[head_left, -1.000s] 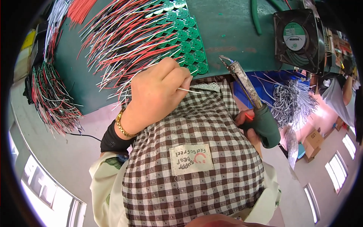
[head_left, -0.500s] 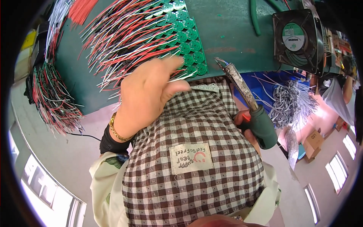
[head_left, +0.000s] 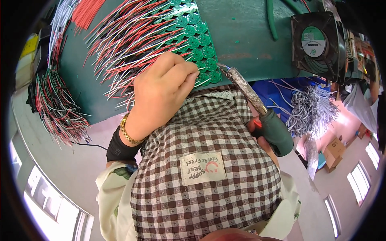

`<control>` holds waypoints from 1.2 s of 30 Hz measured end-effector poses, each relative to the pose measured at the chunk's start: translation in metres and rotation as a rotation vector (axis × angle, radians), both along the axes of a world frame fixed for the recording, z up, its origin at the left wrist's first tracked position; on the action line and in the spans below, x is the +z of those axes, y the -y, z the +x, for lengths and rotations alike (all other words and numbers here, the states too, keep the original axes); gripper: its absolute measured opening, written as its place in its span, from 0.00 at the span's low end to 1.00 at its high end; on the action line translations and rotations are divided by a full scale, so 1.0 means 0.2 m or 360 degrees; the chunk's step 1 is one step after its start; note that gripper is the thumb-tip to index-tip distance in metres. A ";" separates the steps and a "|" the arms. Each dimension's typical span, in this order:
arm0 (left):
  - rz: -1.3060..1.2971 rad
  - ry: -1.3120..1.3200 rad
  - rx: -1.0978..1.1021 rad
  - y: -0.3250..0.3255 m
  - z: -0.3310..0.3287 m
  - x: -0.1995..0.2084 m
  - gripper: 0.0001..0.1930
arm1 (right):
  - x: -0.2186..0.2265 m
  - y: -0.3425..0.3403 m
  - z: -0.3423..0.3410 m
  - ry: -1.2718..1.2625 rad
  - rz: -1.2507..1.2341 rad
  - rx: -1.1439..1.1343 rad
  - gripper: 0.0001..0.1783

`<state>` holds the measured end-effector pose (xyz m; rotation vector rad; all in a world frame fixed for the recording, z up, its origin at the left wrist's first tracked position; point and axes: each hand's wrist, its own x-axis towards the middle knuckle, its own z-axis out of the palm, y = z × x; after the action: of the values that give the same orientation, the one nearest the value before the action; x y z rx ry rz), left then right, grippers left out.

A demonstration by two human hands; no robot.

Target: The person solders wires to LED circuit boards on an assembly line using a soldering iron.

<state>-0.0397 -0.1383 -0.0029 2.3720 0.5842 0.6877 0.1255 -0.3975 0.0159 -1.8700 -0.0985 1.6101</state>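
My left hand (head_left: 163,88) is closed in a pinch at the near end of a green circuit board panel (head_left: 204,39). A thin wire seems to be between thumb and forefinger, though the fingers hide most of it. Red, white and black wires (head_left: 124,44) fan out to the left from the panel's rows of round boards. In my right hand (head_left: 263,143) is a soldering iron (head_left: 277,132) with a dark green handle and a red part. Its scorched metal barrel points up and left, the tip close to the panel's right edge.
A black fan (head_left: 315,44) stands at the right of the green table (head_left: 249,60). Below it, a blue bin (head_left: 261,93) holds grey-white cables (head_left: 307,108). Another wire bundle (head_left: 58,108) hangs over the left edge. Red wires (head_left: 86,14) lie at far left.
My left hand has moved slightly up, and its spread thumb and finger have closed together at the panel. The soldering iron's tip has shifted left, nearer the boards.
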 end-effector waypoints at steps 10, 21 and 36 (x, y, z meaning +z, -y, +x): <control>0.0031 0.0051 0.0083 0.01 0.03 -0.03 0.07 | -0.06 0.01 -0.01 0.0068 0.0204 0.0019 0.18; 0.0036 0.0033 0.0128 0.02 0.01 -0.04 0.07 | -0.13 0.04 -0.09 0.0164 0.0457 0.0024 0.20; 0.0051 0.0078 0.0096 -0.02 -0.01 -0.01 0.08 | 0.10 -0.14 -0.04 0.0267 0.0741 0.0098 0.26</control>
<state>-0.0419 -0.1352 -0.0052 2.3682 0.6299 0.7854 0.1177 -0.3697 0.0354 -1.6392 -0.5593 1.3242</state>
